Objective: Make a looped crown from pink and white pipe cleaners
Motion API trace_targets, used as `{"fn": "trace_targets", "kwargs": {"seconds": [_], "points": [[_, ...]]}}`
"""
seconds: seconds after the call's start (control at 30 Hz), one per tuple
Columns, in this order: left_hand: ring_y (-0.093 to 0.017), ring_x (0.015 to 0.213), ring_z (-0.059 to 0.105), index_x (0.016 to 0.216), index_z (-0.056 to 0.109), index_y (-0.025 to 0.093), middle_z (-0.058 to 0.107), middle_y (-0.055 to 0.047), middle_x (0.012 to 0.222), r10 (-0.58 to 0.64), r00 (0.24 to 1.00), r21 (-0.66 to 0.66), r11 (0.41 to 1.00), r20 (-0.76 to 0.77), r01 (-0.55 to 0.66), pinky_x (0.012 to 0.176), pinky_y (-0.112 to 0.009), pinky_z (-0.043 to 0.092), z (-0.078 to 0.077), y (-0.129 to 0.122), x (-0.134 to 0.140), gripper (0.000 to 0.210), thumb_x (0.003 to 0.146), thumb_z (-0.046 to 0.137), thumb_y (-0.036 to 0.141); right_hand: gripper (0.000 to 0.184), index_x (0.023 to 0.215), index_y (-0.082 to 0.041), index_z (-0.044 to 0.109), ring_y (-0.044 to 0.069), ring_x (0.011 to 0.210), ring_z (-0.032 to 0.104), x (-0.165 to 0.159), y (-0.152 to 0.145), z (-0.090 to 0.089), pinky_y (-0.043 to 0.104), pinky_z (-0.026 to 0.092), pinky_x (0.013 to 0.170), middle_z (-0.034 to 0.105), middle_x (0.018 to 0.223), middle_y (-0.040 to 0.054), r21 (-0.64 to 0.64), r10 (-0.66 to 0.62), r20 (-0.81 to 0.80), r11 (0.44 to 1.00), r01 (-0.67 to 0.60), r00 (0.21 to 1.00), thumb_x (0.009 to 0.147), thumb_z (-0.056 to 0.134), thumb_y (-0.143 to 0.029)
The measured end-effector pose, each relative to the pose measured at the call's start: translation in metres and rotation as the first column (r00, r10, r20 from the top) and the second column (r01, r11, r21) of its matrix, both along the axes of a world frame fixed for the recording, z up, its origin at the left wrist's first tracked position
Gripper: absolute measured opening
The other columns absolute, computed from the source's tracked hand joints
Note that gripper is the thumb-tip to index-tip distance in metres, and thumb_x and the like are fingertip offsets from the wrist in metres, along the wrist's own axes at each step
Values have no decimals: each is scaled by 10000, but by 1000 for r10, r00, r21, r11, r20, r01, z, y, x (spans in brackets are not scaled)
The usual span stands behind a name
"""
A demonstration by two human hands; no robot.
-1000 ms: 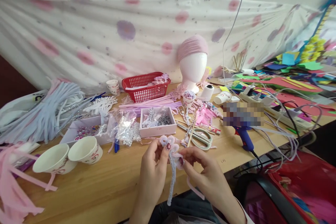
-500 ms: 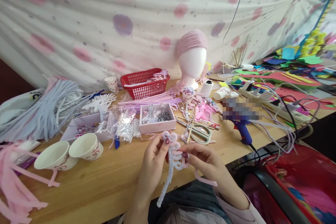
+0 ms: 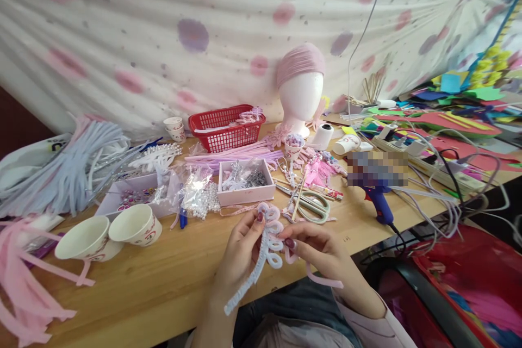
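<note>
Between my hands, above the table's front edge, is a looped pipe-cleaner piece (image 3: 272, 243) in pale blue and pink. My left hand (image 3: 243, 239) pinches its upper loops between thumb and fingers. A twisted pale blue stem hangs from it toward the lower left. My right hand (image 3: 316, 250) is closed on a pink pipe cleaner (image 3: 324, 281) at the right side of the loops; its free end sticks out below that hand. Part of the looped piece is hidden behind my fingers. Scissors (image 3: 312, 206) with pale green handles lie just beyond my right hand.
Two paper cups (image 3: 136, 227) stand at left near pink strips (image 3: 36, 283). Behind are a white box (image 3: 247, 194), a red basket (image 3: 226, 138) and a white foam head (image 3: 299, 95). A blue glue gun (image 3: 379, 204) with a cord lies at right, near power strips (image 3: 432, 168).
The blue stem has swung further to the left, and the loops have turned, showing more of the pale blue row. Both hands keep their grip.
</note>
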State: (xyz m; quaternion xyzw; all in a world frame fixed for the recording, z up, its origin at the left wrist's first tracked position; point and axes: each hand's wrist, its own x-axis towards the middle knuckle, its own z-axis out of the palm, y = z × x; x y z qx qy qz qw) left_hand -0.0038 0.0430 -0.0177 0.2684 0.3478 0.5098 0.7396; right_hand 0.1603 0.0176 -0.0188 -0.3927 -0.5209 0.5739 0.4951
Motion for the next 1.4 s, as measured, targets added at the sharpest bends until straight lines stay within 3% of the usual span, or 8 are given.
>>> {"fn": "trace_targets", "kwargs": {"seconds": [0.27,0.43,0.57,0.77,0.87,1.0,1.17,1.4], "points": [[-65,455,543,961,788,181,691,27,645,26,1000,-29,999,-3,-27,403,-159,397,-1,2,5,538,558,945,501,345,913,-179,801,162,630,671,-2,3,-4,278,567,622,743,732,56,-27,-37,31,999,38,999,798,787,-504],[-72,443,530,1044,761,176,668,28,615,29,993,48,999,-113,-24,417,-171,411,-7,2,5,542,687,848,575,388,899,-178,794,164,638,676,-6,5,-11,276,557,620,754,749,62,-43,-120,6,992,121,993,764,801,-543],[-102,447,554,944,758,138,658,2,575,7,984,92,996,-176,10,418,-195,418,-7,-1,4,561,744,751,662,373,927,-186,792,187,720,702,-5,6,-9,306,578,686,776,851,83,-33,-160,27,986,161,987,779,794,-528],[-115,550,622,851,760,136,753,-50,733,12,975,140,990,-221,20,562,-217,503,0,-15,1,323,677,896,371,366,917,-198,768,179,707,699,-5,6,-5,309,580,696,777,849,69,-29,-176,-11,984,176,984,754,819,-522],[-135,558,611,790,773,132,735,-56,676,60,961,147,989,-270,-21,580,-246,510,0,-19,1,271,704,864,372,363,934,-204,736,181,727,706,-7,5,-4,299,575,704,769,804,51,-47,-157,-78,987,153,985,754,829,-505],[-139,565,581,772,784,138,706,-42,632,98,946,181,983,-308,-43,585,-247,477,-1,-18,1,255,724,836,383,320,907,-195,734,183,781,702,-8,2,0,291,564,733,769,868,62,7,-158,12,987,158,987,818,776,-500],[-129,595,569,762,794,148,690,-20,625,134,946,213,974,-295,-72,594,-225,458,-1,-18,2,211,726,831,352,363,851,-188,725,163,674,662,-10,4,-1,282,548,664,727,750,39,18,-162,27,987,161,986,807,767,-546],[-131,602,581,770,804,139,723,-47,655,78,963,162,986,-259,-36,604,-230,475,0,-17,-2,215,710,847,340,419,881,-180,759,145,600,620,-11,8,-15,281,534,602,719,717,42,42,-200,38,979,198,979,771,780,-584]]}}
